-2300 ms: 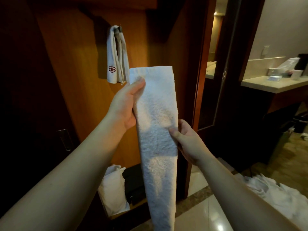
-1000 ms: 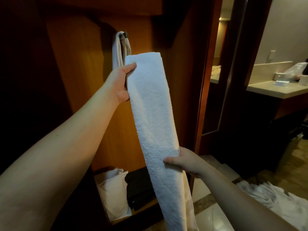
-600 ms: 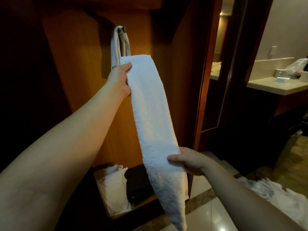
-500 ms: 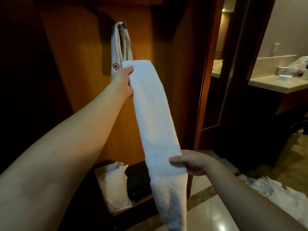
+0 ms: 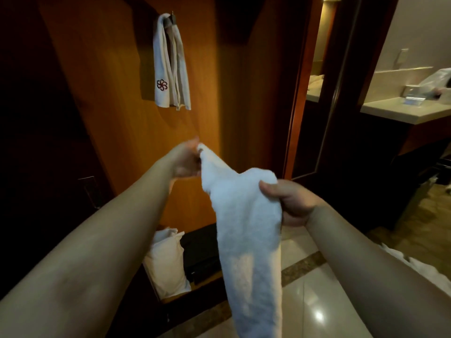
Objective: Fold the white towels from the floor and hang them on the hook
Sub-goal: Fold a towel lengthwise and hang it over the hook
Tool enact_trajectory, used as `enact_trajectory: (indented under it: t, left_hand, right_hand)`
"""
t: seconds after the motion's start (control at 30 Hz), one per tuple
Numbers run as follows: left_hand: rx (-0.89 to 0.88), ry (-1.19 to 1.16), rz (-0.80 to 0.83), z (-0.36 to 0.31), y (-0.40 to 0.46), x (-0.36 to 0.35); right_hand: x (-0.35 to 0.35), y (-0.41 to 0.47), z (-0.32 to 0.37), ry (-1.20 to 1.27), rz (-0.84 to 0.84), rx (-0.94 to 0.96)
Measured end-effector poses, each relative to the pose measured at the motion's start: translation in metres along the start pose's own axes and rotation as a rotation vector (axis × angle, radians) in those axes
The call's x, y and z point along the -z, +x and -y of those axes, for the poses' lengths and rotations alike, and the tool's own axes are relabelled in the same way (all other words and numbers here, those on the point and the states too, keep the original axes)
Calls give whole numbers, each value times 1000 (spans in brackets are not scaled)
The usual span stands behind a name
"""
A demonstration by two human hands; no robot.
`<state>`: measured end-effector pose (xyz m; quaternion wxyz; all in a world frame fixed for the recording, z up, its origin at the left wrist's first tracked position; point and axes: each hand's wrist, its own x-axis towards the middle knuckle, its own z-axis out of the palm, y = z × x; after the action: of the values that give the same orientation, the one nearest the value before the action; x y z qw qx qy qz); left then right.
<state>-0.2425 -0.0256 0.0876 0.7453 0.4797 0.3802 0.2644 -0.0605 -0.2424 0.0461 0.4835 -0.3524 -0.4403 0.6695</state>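
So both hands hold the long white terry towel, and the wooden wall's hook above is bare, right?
Not quite. The head view shows the hook already carries a folded white towel with a red flower emblem. Both the left hand and right hand do hold the long white terry towel.

a long white terry towel folded into a narrow strip point(image 5: 246, 223) slants across the middle of the view, its upper end bunched to a point at the left, its body draped over in a hump at the right and hanging down past the lower edge. a second white towel with a red flower emblem point(image 5: 170, 67) hangs doubled over a small dark hook point(image 5: 171, 18) on the wooden panel above. more white towels point(image 5: 424, 269) lie crumpled on the floor at the right edge.
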Motion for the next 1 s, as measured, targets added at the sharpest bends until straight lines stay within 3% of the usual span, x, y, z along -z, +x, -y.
enact_trajectory:
  t: [0.07,0.13,0.33,0.4,0.5,0.63,0.87,1.0]
  left_hand:
    - [117,31,7,34,-3,5]
    - [92,101,-26,60,-9,4]
    - [-473,229,-333,99,-61,-20]
    - [-617,363,-263,118,-87,-34]
    - [-626,572,-176,131,-100,-55]
    - [-774,788,-278,119,-98,-65]
    - [-873,866,-348,102,-97,-75]
    - [-862,884,-335,100,-100,-77]
  right_hand:
    - [-6,7,14,67,-62,72]
    - [-11,15,25,117,-174,149]
    - [-22,25,39,225,-434,310]
    - [-30,27,40,207,-495,344]
    - [-46,31,41,132,-521,379]
    - [-62,33,45,81,-536,409]
    - [-71,32,52,17,-622,468]
    - [-75,32,49,-191,-713,365]
